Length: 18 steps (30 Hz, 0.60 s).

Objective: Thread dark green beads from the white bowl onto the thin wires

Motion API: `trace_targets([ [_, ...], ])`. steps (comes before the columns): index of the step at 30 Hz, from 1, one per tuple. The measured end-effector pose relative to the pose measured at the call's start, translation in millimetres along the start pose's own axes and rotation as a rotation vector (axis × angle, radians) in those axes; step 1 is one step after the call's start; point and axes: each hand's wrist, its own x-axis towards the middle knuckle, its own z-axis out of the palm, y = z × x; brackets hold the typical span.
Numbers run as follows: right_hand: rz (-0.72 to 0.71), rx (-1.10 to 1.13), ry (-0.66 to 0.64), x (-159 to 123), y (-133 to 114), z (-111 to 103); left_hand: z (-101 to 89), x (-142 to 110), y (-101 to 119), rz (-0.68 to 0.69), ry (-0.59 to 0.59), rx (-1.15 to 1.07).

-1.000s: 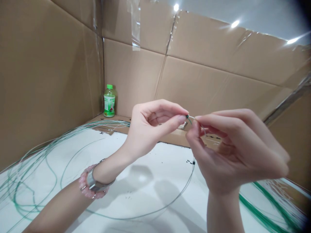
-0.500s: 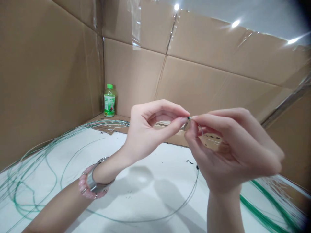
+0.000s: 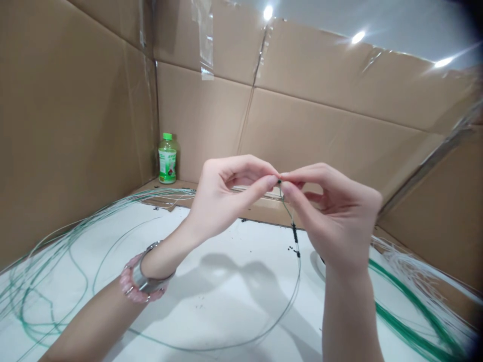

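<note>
Head-worn view, angled forward and down

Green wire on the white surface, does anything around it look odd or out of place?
Yes: small dark beads lie loose on the white work surface, beside the thin wire hanging below the right hand, instead of being threaded on it like the others.

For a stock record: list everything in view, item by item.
plastic bottle: one, green cap and label, standing in the far corner
cardboard walls: three sides, brown, around the work surface
work surface: one, white, below the hands
wire bundle: one, green and pale, at left
wire bundle with white strands: one, green and white, at right
thin wire: one, grey-green, looping down from the fingers
black beads: several, black, on the surface
bracelet: one, pink and silver, on the left wrist
left hand: one, pinching the thin wire
right hand: one, pinching the thin wire
</note>
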Motion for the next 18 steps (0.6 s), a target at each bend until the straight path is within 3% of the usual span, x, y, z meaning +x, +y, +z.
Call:
trace_targets([
  [5, 0.163, 0.165, -0.140, 4.3, 7.2, 0.7, 0.2, 0.2, -6.9, 0.149, 0.000, 0.166],
  [10, 0.287, 0.222, -0.188, 8.4, 15.7, -2.8, 0.1, 1.4, -14.7, 0.162, -0.064, 0.204],
  [16, 0.508, -0.028, -0.675, 10.6, 16.6, -32.3, 4.2, -0.4, -27.0, 0.018, 0.017, 0.212],
  [18, 0.526, -0.027, -0.754, 10.9, 17.0, -38.6, 8.7, -2.4, -31.8, -0.022, -0.020, 0.212],
])
